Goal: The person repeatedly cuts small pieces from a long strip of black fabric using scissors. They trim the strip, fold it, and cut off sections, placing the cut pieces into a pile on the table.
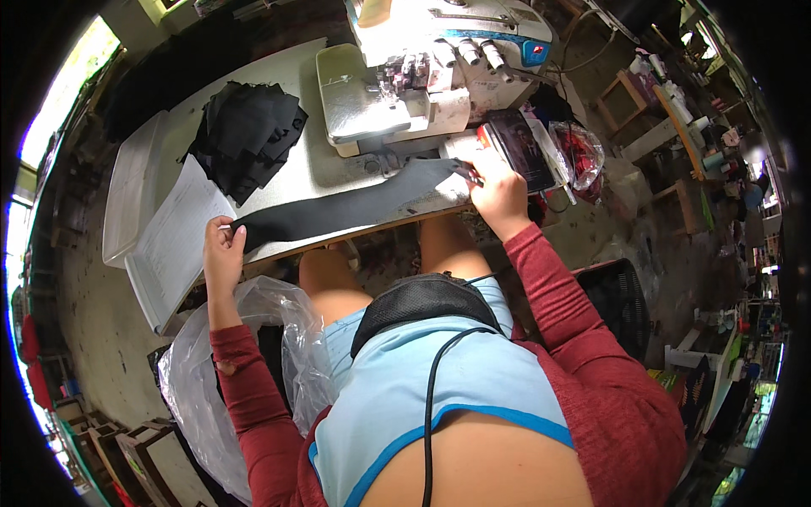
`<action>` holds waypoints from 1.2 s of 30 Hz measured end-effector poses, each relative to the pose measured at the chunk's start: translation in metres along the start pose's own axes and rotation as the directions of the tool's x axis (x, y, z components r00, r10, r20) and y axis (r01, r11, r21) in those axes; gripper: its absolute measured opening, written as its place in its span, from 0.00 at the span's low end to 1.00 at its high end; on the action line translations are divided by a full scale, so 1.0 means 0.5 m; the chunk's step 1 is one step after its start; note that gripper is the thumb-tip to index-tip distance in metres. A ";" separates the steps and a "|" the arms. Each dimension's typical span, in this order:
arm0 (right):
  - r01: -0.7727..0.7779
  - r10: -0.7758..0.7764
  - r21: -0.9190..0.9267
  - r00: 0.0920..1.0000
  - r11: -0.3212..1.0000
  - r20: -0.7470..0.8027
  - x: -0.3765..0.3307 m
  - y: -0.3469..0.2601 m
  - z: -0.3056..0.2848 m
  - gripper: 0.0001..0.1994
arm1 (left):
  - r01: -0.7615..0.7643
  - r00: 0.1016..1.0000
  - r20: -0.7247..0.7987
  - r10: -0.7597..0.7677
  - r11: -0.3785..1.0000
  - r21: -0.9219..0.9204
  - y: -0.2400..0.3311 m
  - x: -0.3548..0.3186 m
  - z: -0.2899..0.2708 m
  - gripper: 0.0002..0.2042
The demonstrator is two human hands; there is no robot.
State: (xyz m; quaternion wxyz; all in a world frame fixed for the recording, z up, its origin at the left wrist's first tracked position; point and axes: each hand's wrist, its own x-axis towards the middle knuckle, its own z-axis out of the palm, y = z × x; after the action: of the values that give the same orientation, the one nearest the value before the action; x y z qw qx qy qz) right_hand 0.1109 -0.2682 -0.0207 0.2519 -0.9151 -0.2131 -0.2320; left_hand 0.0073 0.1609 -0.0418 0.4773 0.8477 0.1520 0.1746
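Note:
A long dark fabric strip (338, 209) stretches between my two hands over the front edge of the sewing table. My left hand (224, 249) pinches its left end, close to an open paper booklet (177, 232). At the other end, my right hand (497, 190) grips the strip between thumb and fingers, beside a dark printed packet. Just beyond the strip stands a white sewing machine (460, 106), its lamp lit brightly. A stack of black fabric pieces (245, 135) lies on the table to the left of the machine.
A clear plastic tray (135, 186) stands at the table's left end. An open clear plastic bag (190, 363) is by my left forearm. Right of the machine lie a dark packet (515, 144) and a red plastic-wrapped bundle (579, 152). A black basket (621, 296) is on the right.

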 end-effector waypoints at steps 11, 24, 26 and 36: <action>-0.332 0.319 0.061 0.933 0.941 0.166 -0.054 0.024 -0.011 0.08 | 0.088 0.974 0.218 -0.061 0.990 -0.114 0.075 -0.023 -0.017 0.06; -0.204 0.200 -0.036 0.886 0.978 0.419 0.005 0.026 0.063 0.13 | -0.082 0.930 0.354 0.103 0.994 -0.075 0.136 -0.035 0.018 0.11; -0.285 0.239 0.043 0.868 0.958 0.436 -0.003 0.046 0.074 0.13 | -0.131 0.913 0.372 0.166 0.984 -0.117 0.158 -0.034 0.039 0.11; -0.659 0.170 0.663 0.743 0.357 0.647 0.116 -0.015 -0.076 0.01 | -0.435 0.837 0.310 0.451 0.892 -0.124 0.268 -0.020 0.023 0.10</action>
State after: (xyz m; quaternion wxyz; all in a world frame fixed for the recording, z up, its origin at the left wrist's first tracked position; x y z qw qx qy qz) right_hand 0.1418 -0.2678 0.0418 0.6672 -0.7060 -0.1046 0.2134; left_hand 0.0157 0.0813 0.0671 0.4628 0.8651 -0.1345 0.1393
